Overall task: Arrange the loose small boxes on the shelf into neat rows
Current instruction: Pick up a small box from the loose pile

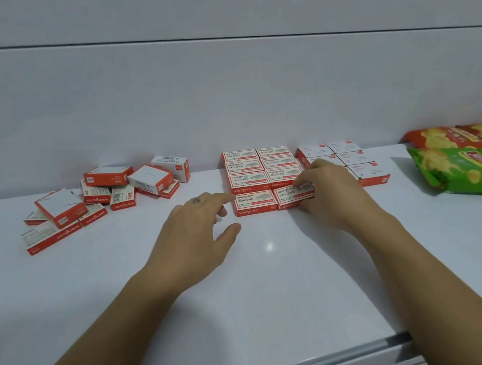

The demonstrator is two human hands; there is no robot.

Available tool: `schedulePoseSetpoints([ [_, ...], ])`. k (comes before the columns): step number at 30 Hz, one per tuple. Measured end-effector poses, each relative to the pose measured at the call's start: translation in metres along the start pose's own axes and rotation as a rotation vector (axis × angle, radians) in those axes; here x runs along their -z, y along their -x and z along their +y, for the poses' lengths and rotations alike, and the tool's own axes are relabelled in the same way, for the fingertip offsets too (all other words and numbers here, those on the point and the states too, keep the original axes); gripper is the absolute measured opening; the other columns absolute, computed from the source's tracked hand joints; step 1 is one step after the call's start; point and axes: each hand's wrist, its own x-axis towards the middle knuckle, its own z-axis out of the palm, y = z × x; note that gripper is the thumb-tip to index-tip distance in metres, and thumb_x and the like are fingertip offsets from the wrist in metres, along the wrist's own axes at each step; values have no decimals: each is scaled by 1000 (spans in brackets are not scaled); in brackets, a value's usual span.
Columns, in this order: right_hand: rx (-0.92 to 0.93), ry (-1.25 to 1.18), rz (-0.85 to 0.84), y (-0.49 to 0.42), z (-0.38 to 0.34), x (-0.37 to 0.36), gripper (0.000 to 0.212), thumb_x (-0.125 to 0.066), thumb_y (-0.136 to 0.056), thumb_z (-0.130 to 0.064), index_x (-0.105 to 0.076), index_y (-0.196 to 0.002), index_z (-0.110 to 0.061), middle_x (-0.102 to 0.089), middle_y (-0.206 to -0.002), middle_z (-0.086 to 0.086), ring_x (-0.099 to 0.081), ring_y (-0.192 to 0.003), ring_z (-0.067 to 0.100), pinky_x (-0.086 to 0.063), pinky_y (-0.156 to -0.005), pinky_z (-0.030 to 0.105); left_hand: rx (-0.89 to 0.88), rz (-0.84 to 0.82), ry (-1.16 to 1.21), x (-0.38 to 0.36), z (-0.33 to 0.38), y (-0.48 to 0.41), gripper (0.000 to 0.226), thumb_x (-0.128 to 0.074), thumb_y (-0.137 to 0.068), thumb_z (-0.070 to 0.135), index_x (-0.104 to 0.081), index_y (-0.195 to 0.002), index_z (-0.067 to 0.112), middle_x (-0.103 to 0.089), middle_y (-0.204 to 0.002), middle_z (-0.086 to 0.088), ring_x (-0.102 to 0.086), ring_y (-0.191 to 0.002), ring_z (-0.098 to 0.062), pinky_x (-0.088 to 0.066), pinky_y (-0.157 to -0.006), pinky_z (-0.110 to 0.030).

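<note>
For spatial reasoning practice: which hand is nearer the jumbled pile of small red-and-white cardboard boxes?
Left. The left hand is right of the jumbled pile; the right hand is farther right, pinching a red-and-white box in the neat rows.

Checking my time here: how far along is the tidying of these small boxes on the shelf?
Roughly half. Done: the neat rows in the middle and a second block beside them. In hand: the right hand pinches a front box, slightly askew; the left hand reaches beside the rows. Left: the jumbled pile at the left.
</note>
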Motion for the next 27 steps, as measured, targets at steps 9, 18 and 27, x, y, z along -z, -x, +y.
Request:
schedulePoseSetpoints([
  [9,-100,27,26,8,-5,-1,38,-64,-85,-32,-61,-122,-27,-53,-113,1,-56,-101,24,-44,-81,32,34,-22,-46,0,-3,-1,46,-57,-89,44,-45,-132,37,-56,-117,14,-48,-94,-3,-44,-95,-28],
  [18,-64,101,-20,2,-6,-5,29,-56,-91,-21,-66,-118,-24,-60,-114,3,-56,-103,24,-42,-84,30,14,-112,-126,-11,2,-11,44,-48,-92,50,-45,-134,35,-48,-137,14,-43,-120,-8,-32,-104,-29],
  [27,17,254,-54,4,-18,-13,31,-46,-88,-8,-62,-114,-16,-61,-112,5,-59,-99,28,-45,-80,33,32,-108,-136,-12,7,-12,43,-47,-91,52,-46,-131,36,-54,-128,8,-45,-114,-13,-36,-101,-30],
])
